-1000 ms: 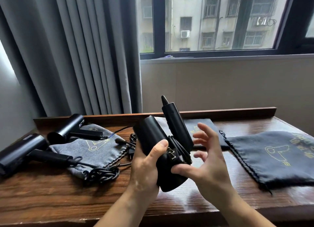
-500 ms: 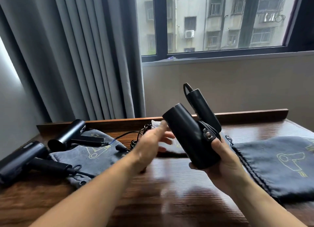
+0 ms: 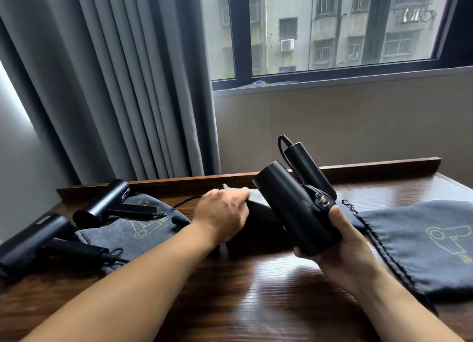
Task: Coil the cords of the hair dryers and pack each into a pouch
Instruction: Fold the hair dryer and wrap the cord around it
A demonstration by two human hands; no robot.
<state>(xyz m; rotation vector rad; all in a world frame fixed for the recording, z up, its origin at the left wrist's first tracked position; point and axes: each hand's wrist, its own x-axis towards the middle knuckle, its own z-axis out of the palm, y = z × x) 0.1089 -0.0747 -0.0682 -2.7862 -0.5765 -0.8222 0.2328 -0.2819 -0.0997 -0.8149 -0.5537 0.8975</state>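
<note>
Hair dryer [image 3: 294,213], folded with its cord [image 3: 311,191] bundled at its side, sits above the counter [image 3: 256,303], clasped in the right grip [image 3: 343,244]. Left grip [image 3: 222,213] pinches the edge of a dark pouch [image 3: 258,221] on the counter just beside it.

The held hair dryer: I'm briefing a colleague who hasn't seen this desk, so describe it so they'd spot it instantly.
Find the wooden desk below the window; above its middle, the right hand holds up a black hair dryer. Unlike the dryer at the left edge and the one behind it, both lying down, its cord is bundled against the body.
</note>
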